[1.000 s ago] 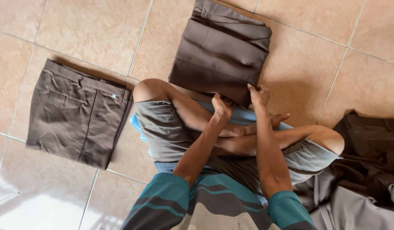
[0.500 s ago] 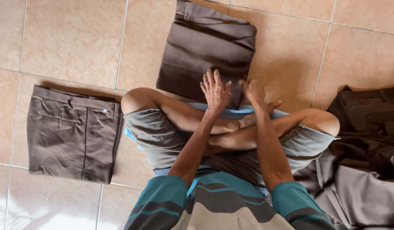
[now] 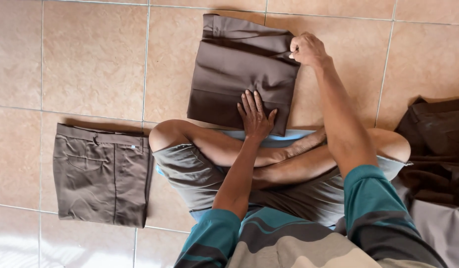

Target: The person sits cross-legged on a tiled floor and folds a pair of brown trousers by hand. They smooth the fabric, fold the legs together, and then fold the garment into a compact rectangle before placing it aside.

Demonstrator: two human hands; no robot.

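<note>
I sit cross-legged on a tiled floor. A folded dark brown garment (image 3: 234,74) lies on the tiles just beyond my knees. My left hand (image 3: 256,116) rests flat on its near edge, fingers spread. My right hand (image 3: 308,49) is closed around the garment's far right corner, pinching the cloth.
A second folded brown pair of trousers (image 3: 101,173) lies on the floor to my left. A heap of unfolded dark brown and grey clothes (image 3: 438,164) sits at my right side. Beige floor tiles (image 3: 90,54) with grout lines surround everything.
Both hands have reached forward from above my shins onto the folded garment. The left went flat on its near edge, and the right took hold of its far right corner.
</note>
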